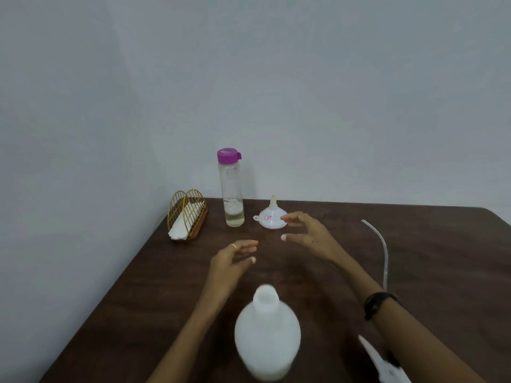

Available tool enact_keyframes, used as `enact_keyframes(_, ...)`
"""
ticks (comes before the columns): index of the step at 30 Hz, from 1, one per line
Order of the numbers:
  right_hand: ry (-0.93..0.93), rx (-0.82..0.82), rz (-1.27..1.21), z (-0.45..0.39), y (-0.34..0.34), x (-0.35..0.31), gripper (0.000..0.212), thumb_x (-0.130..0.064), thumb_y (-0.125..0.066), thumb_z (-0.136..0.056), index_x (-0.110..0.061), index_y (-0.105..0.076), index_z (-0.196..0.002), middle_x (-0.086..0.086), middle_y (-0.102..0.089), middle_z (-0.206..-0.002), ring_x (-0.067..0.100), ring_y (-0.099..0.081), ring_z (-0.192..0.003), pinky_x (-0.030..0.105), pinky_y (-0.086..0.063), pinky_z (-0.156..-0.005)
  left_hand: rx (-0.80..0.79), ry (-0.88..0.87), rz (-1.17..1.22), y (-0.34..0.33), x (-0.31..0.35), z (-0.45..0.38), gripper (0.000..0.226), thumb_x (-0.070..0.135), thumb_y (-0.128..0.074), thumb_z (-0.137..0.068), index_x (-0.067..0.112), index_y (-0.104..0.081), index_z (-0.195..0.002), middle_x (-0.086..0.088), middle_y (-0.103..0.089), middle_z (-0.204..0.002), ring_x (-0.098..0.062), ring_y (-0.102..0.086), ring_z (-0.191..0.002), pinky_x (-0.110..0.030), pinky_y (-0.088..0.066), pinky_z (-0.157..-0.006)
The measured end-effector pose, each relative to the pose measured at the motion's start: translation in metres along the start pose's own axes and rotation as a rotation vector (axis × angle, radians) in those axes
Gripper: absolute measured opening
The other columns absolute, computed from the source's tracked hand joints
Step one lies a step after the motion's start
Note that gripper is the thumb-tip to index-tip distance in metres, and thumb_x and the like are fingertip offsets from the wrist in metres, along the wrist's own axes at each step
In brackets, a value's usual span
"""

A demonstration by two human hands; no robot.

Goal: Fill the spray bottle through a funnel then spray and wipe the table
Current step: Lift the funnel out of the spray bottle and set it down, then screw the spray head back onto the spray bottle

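A white spray bottle (267, 335) stands open-necked at the near edge of the dark wooden table (414, 258), its head removed. The spray head (383, 360) with its long tube (383, 244) lies to the right. A white funnel (269, 217) sits upside down at the back, spout up. A clear bottle with a purple cap (231, 189) holds a little liquid beside it. My right hand (307, 233) is spread just right of the funnel, fingers apart, holding nothing. My left hand (235, 261) hovers empty over the table's middle.
A gold wire napkin holder (187, 217) with white napkins stands at the back left corner. A plain wall rises behind the table. The table's left edge runs diagonally toward me.
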State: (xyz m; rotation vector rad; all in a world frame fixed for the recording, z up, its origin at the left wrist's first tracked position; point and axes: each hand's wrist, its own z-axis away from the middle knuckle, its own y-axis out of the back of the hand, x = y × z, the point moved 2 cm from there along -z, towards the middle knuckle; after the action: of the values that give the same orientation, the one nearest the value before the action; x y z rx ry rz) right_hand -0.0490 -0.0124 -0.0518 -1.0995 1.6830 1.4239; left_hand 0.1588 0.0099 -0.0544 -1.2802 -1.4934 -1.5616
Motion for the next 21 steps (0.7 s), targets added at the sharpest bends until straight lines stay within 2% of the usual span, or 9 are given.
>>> enact_keyframes(2,0.032,0.041,-0.063,0.031,-0.001,-0.022,0.031,-0.014,-0.071,-0.081,-0.016,-0.062,-0.110,-0.002,-0.063,-0.116,0.003,-0.060,-0.104,0.019,-0.048,-0.093,0.018,0.002,0.087,0.006,0.014,0.034,0.029,0.000,-0.059,-0.085,0.023,-0.065,-0.102,0.009,-0.069,-0.099,-0.003,-0.064,-0.098,-0.013,-0.051,-0.081)
enact_keyframes(5,0.079,0.095,-0.133,0.074,-0.004,-0.051,0.019,-0.013,-0.065,-0.085,-0.016,-0.066,-0.104,-0.006,-0.067,-0.104,0.002,-0.062,-0.096,0.013,-0.049,-0.086,0.054,0.009,0.169,0.006,0.029,0.077,0.022,0.006,-0.059,-0.087,0.023,-0.068,-0.098,0.008,-0.071,-0.097,-0.003,-0.065,-0.093,-0.017,-0.053,-0.080)
enact_keyframes(8,0.071,0.115,-0.208,0.110,-0.012,-0.068,0.014,-0.013,-0.060,-0.088,-0.021,-0.066,-0.097,-0.004,-0.069,-0.099,0.010,-0.064,-0.097,0.023,-0.051,-0.084,0.057,-0.004,0.191,0.001,0.039,0.110,0.016,0.015,-0.058,-0.089,0.022,-0.070,-0.097,0.003,-0.071,-0.098,-0.008,-0.065,-0.093,-0.023,-0.053,-0.079)
enact_keyframes(11,0.007,0.115,-0.275,0.133,-0.025,-0.073,0.015,-0.011,-0.057,-0.090,-0.022,-0.065,-0.097,0.001,-0.069,-0.100,0.014,-0.065,-0.096,0.031,-0.051,-0.084,0.119,0.014,0.263,-0.002,0.040,0.121,0.015,0.014,-0.057,-0.090,0.024,-0.068,-0.093,0.006,-0.070,-0.094,-0.008,-0.066,-0.090,-0.017,-0.054,-0.071)
enact_keyframes(13,-0.010,0.115,-0.283,0.148,-0.037,-0.073,0.017,-0.010,-0.057,-0.089,-0.021,-0.065,-0.100,0.003,-0.069,-0.105,0.014,-0.064,-0.098,0.033,-0.051,-0.085,0.167,0.061,0.279,-0.008,0.033,0.128,0.015,0.016,-0.057,-0.089,0.027,-0.068,-0.091,0.006,-0.071,-0.092,-0.013,-0.067,-0.092,-0.026,-0.057,-0.077)
enact_keyframes(15,-0.008,0.144,-0.310,0.161,-0.046,-0.071,0.020,-0.007,-0.057,-0.088,-0.018,-0.065,-0.103,0.004,-0.069,-0.106,0.014,-0.064,-0.099,0.031,-0.051,-0.084,0.218,0.094,0.264,-0.017,0.027,0.136,0.020,0.020,-0.055,-0.089,0.027,-0.067,-0.104,0.005,-0.070,-0.106,-0.015,-0.064,-0.103,-0.042,-0.054,-0.090)
enact_keyframes(16,-0.009,0.162,-0.325,0.167,-0.048,-0.071,0.022,-0.005,-0.058,-0.088,-0.016,-0.064,-0.105,0.005,-0.069,-0.105,0.014,-0.064,-0.098,0.030,-0.050,-0.084,0.254,0.097,0.248,-0.023,0.025,0.143,0.029,0.019,-0.054,-0.089,0.026,-0.061,-0.116,0.003,-0.064,-0.119,-0.015,-0.059,-0.112,-0.043,-0.049,-0.097)
enact_keyframes(18,-0.016,0.194,-0.342,0.178,-0.051,-0.069,0.023,-0.006,-0.059,-0.086,-0.018,-0.063,-0.106,0.004,-0.069,-0.104,0.014,-0.064,-0.100,0.031,-0.049,-0.087,0.367,0.079,0.207,-0.032,0.030,0.160,0.052,0.016,-0.057,-0.088,0.022,-0.041,-0.137,-0.002,-0.046,-0.141,-0.016,-0.045,-0.128,-0.037,-0.039,-0.106)
enact_keyframes(21,-0.014,0.242,-0.329,0.197,-0.048,-0.064,0.024,-0.007,-0.060,-0.086,-0.021,-0.062,-0.105,0.001,-0.068,-0.104,0.014,-0.063,-0.103,0.030,-0.050,-0.090,0.496,-0.013,0.122,-0.050,0.039,0.188,0.065,0.014,-0.060,-0.086,0.021,-0.029,-0.142,-0.002,-0.035,-0.145,-0.013,-0.038,-0.130,-0.027,-0.035,-0.102)
